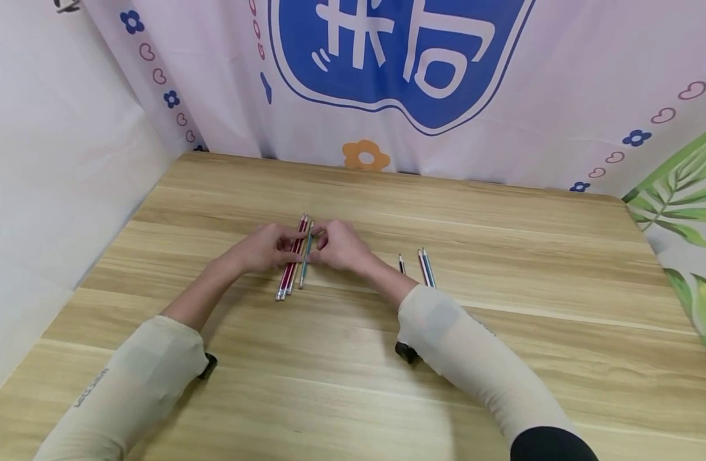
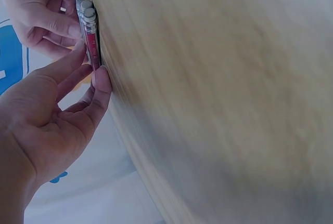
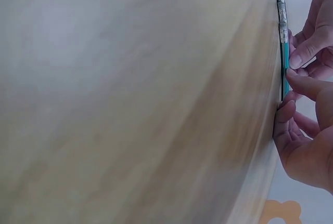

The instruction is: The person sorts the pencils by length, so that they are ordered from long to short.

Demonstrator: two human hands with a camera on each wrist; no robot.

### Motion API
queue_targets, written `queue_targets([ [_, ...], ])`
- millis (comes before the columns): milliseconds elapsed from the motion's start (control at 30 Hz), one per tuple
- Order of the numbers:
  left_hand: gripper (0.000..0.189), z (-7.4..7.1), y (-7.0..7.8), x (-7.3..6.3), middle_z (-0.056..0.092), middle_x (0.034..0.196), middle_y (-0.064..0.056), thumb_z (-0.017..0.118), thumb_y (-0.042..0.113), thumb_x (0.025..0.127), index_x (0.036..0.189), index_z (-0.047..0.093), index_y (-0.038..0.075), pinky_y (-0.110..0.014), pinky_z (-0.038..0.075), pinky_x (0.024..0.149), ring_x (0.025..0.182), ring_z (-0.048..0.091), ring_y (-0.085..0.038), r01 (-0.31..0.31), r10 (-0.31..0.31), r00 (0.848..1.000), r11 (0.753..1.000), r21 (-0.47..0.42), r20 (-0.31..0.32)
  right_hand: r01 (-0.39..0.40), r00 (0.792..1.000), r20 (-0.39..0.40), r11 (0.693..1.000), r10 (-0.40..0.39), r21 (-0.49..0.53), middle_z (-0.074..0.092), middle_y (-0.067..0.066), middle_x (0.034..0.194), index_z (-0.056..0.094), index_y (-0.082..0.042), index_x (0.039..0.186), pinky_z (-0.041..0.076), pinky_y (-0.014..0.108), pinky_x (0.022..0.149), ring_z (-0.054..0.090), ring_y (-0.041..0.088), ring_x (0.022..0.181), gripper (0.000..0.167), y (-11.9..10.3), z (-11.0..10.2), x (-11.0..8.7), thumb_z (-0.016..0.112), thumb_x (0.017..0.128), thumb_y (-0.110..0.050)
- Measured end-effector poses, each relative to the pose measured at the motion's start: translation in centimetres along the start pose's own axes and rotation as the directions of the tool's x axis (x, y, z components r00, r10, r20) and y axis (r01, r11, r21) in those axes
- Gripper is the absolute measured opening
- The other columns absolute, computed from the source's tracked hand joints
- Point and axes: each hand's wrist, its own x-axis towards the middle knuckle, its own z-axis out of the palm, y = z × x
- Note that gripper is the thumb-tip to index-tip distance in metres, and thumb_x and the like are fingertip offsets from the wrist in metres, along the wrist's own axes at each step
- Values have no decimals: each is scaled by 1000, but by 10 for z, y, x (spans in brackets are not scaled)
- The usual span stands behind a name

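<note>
Red pencils (image 1: 285,280) lie side by side on the table, with a yellowish pencil (image 1: 293,280) along their right side. A teal pencil (image 1: 303,274) forms the right edge of this row. From the left, my left hand (image 1: 266,248) reaches thumb and fingers across the red pencils and holds the row. On the opposite side, my right hand (image 1: 342,245) has its thumb and curled fingers at the teal pencil. Metal-banded eraser ends face me; in the left wrist view one red pencil (image 2: 92,42) shows beside the left fingertips. Both hands hide the middle of the row.
Right of the hands, a dark pencil (image 1: 401,264), a pale pencil (image 1: 424,266) and a blue pencil (image 1: 429,269) lie partly behind the right forearm. The wooden table (image 1: 329,397) ends at a printed cloth (image 1: 226,83) behind and a white sheet at left.
</note>
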Motion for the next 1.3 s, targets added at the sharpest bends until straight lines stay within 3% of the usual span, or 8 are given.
queue_targets([
  [367, 57, 1, 1, 2, 64, 87, -14, 70, 3, 98, 149, 47, -7, -28, 54, 59, 66, 60, -21, 50, -49, 998, 999, -15, 29, -5, 1000, -15, 999, 4, -37, 70, 7, 92, 65, 2, 130, 52, 23, 65, 63, 17, 77, 51, 0, 2, 1, 86, 85, -11],
  [700, 56, 2, 2, 4, 63, 85, -14, 70, 5, 98, 149, 48, -7, -28, 54, 58, 66, 59, -20, 34, -34, 999, 999, -14, 24, 1, 1000, 0, 1000, -1, -29, 71, 9, 95, 64, 2, 130, 54, 24, 67, 66, 18, 80, 51, 0, -1, -1, 86, 85, -11],
  [1000, 55, 1, 3, 4, 64, 84, -14, 69, 6, 99, 149, 48, -7, -29, 54, 58, 63, 59, -19, 43, -43, 998, 999, -2, 35, -8, 998, 63, 998, 4, 62, 70, 12, 97, 58, 3, 138, 56, 26, 67, 66, 20, 79, 57, 0, -11, -8, 82, 88, -7],
  [1300, 55, -3, 6, 3, 67, 82, -13, 71, 7, 98, 146, 50, -9, -30, 54, 57, 63, 62, -22, 64, -64, 998, 998, 19, 11, 11, 999, 31, 1000, -11, 23, 70, 13, 101, 59, 2, 138, 57, 26, 66, 67, 20, 77, 56, 2, -28, -22, 82, 88, -8],
])
